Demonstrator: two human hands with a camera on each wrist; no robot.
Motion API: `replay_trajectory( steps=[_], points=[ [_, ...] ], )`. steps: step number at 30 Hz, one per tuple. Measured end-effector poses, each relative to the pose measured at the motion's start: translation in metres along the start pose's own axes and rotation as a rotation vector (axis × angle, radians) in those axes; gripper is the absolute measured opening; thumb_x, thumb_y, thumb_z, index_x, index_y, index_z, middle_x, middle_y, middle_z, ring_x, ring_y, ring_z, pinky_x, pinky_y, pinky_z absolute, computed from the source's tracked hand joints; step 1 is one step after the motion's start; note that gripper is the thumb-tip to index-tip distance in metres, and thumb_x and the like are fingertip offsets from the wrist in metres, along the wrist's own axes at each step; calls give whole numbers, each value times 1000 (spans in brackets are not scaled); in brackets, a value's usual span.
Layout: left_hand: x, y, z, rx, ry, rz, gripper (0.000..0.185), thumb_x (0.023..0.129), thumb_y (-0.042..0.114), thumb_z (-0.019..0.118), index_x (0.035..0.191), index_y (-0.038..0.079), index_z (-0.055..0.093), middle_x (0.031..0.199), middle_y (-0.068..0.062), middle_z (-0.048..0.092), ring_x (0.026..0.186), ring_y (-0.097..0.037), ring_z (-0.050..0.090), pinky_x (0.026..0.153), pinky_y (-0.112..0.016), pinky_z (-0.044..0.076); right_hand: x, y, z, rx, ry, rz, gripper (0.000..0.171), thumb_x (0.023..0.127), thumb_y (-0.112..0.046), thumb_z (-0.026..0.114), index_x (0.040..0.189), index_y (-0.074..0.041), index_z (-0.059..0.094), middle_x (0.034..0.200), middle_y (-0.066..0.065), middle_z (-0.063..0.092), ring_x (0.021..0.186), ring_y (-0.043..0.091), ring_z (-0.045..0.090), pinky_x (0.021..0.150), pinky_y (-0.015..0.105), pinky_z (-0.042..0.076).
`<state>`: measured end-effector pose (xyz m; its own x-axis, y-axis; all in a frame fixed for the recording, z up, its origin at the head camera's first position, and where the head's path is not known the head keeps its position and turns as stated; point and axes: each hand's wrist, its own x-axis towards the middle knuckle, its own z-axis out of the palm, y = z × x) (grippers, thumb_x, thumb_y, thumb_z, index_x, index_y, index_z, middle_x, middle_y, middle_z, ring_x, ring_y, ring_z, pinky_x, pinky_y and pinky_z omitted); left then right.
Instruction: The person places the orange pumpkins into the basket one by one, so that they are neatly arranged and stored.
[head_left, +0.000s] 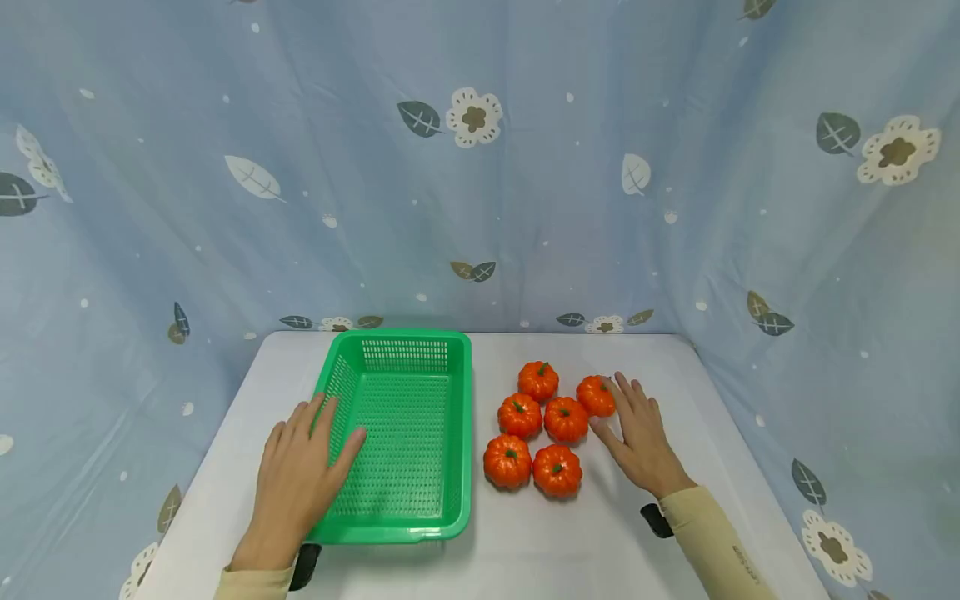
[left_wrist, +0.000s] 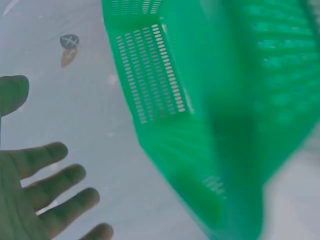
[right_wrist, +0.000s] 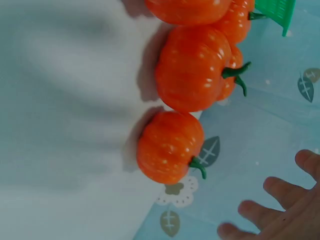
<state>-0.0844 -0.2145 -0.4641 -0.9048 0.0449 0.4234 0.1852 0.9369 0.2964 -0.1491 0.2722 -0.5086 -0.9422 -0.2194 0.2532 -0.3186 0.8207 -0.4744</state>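
Note:
A green plastic basket (head_left: 408, 454) with perforated walls stands on the left half of the white table, with nothing in it. My left hand (head_left: 296, 475) hovers over its left rim, fingers spread and holding nothing; the left wrist view shows the basket wall (left_wrist: 150, 75) beside those fingers. Several small orange pumpkins (head_left: 566, 419) with green stems sit in a cluster right of the basket. Close to the rightmost pumpkin (head_left: 595, 396) is my right hand (head_left: 637, 437), its fingers extended and partly overlapping it. In the right wrist view a gap shows between the fingers and the nearest pumpkin (right_wrist: 170, 147).
The white table (head_left: 525, 554) meets a blue curtain (head_left: 555, 208) with leaf and flower prints at its back and sides. A dark strap piece (head_left: 657, 521) shows at the right wrist, another (head_left: 304, 567) at the left.

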Motion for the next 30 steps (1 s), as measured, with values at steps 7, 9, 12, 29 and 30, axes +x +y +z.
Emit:
replay_trajectory(
  steps=[7, 9, 12, 29, 30],
  points=[
    [-43, -13, -12, -31, -57, -106, 68, 92, 53, 70, 141, 6, 58, 141, -19, 55, 119, -47, 56, 90, -65, 44, -8, 1, 12, 60, -53, 18, 80, 98, -43, 65, 162, -14, 26, 165, 18, 23, 147, 47, 24, 112, 69, 24],
    [-55, -20, -13, -3, -147, -161, 78, 91, 59, 67, 144, 5, 53, 143, -21, 52, 116, -49, 56, 84, -66, 46, -10, 0, 15, 80, -77, 33, 82, 98, -45, 66, 162, -16, 24, 165, 17, 25, 147, 45, 27, 113, 68, 25],
    [-70, -29, -10, 15, -257, -234, 88, 90, 65, 65, 147, 0, 46, 143, -28, 47, 112, -54, 56, 76, -68, 49, -15, 0, 20, 114, -107, 66, 85, 97, -46, 67, 162, -14, 24, 163, 16, 30, 145, 43, 31, 112, 67, 27],
    [-94, -50, 4, -19, -592, -422, 125, 83, 80, 58, 160, -4, 6, 144, -41, 38, 102, -56, 61, 69, -55, 55, -37, -9, 59, 54, -161, 91, 77, 81, -60, 79, 143, -23, 52, 134, 2, 51, 114, 27, 61, 91, 51, 55],
    [-94, -50, 4, -19, -603, -422, 127, 83, 80, 59, 160, -3, 3, 144, -41, 38, 99, -55, 62, 67, -54, 55, -38, -9, 61, 51, -170, 89, 78, 81, -62, 79, 143, -23, 53, 134, 1, 52, 114, 26, 61, 91, 51, 54]
  ],
)
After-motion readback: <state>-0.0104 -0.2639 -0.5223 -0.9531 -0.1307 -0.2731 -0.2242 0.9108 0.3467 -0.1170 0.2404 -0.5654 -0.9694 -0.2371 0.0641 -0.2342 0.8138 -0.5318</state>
